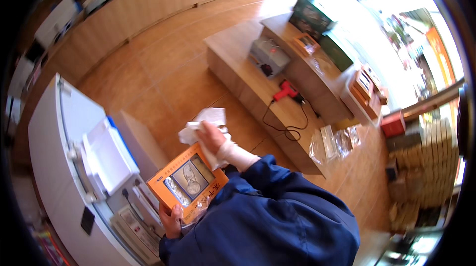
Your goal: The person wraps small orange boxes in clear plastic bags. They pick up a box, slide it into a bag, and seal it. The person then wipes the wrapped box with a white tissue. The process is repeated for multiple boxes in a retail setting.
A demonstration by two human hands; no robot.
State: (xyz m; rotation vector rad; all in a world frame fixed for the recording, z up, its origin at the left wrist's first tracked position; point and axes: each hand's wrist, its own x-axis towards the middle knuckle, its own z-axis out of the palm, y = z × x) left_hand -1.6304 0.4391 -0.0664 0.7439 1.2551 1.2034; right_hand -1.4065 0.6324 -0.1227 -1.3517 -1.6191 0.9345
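My left hand (171, 221) grips the lower left corner of an orange window box (175, 168), its thumb on the front. Through the clear window, pale items lie in a dark-lined tray, one of them shaped like a spoon. Crumpled clear plastic film (197, 211) hangs at the box's lower edge. At the upper edge, my right hand (213, 138) is closed on a crumpled white cloth or tissue (210, 116). A pale cuff or wrap covers that wrist below the dark blue sleeve (277, 172). The fingertips under the cloth are hidden.
A white open freezer (47, 134) stands at the left, with a white tray (106, 154) and a keypad device (131, 226). Ahead, a low wooden bench (233, 50) holds a red heat gun (286, 91) with a black cord, a grey box (270, 55) and clear plastic bags (342, 142). Stacked cartons (421, 167) line the right.
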